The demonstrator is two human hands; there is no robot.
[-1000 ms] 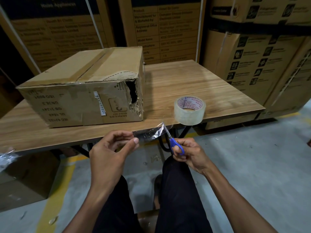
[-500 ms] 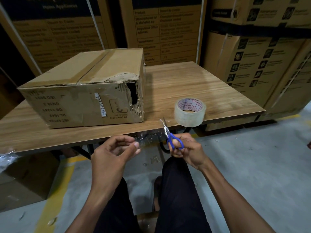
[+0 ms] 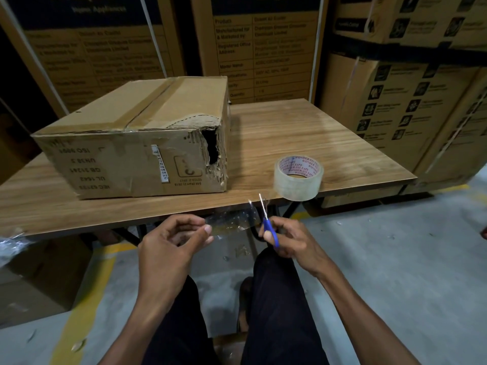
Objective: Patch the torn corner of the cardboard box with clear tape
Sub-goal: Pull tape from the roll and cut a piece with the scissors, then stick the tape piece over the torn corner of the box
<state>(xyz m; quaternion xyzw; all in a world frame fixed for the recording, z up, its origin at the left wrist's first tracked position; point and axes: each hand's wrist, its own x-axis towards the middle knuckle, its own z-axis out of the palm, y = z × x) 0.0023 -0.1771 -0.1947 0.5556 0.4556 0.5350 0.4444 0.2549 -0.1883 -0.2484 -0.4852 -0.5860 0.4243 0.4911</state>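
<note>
A worn cardboard box (image 3: 137,143) lies on the wooden table (image 3: 303,133), with a dark ragged hole at its near right corner (image 3: 210,151). To its right, near the table's front edge, stands a roll of clear tape (image 3: 298,177). Below that edge my left hand (image 3: 171,246) pinches one end of a crinkled strip of clear tape (image 3: 232,219). The strip runs right to the blue-handled scissors (image 3: 267,222), which my right hand (image 3: 287,238) grips with the blades pointing up.
Tall stacks of printed cartons (image 3: 263,48) wall in the table at the back and right. A scrap of clear film (image 3: 10,243) hangs at the table's left front edge. Grey floor with a yellow line (image 3: 81,306) lies below; my legs are under the hands.
The scissors have tilted more upright and shifted slightly left along the strip. Both hands have stayed just below the table edge, and the tape piece looks more crumpled between them.
</note>
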